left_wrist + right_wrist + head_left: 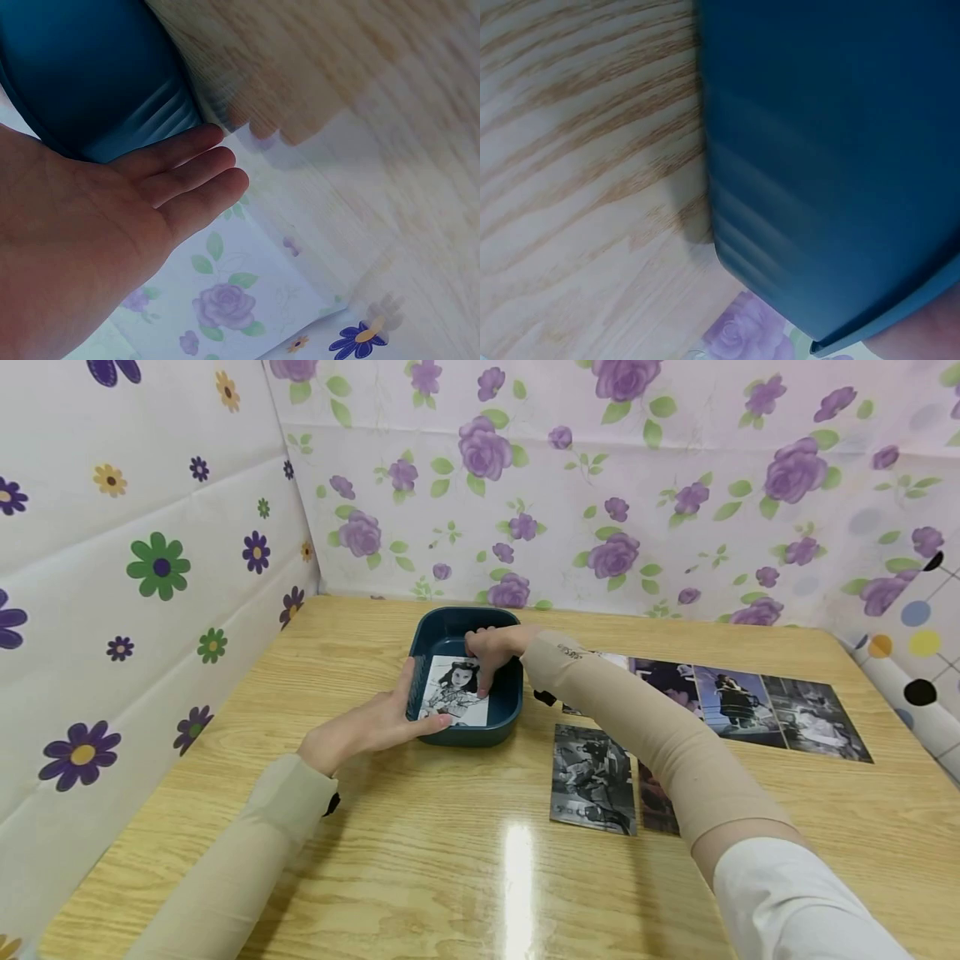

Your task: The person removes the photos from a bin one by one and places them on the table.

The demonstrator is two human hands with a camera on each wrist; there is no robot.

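Observation:
A dark teal tray [504,703] stands on the wooden table [420,860] near the back left. A black-and-white photo of a girl [453,695] lies tilted inside it. My left hand [375,727] lies against the tray's left side, fingers [191,169] straight along the outer wall [82,75] and thumb at the near rim. My right hand [491,650] reaches over the tray from the right, its fingers curled down onto the photo's upper right edge. The right wrist view shows mostly the tray's ribbed wall [832,172] and a sliver of the hand [926,337].
Several photos lie on the table right of the tray: a grey one [592,778] near the front, a row of dark ones [738,697] behind it, and one [656,802] partly under my right forearm. Flowered walls [150,568] close off the left and back.

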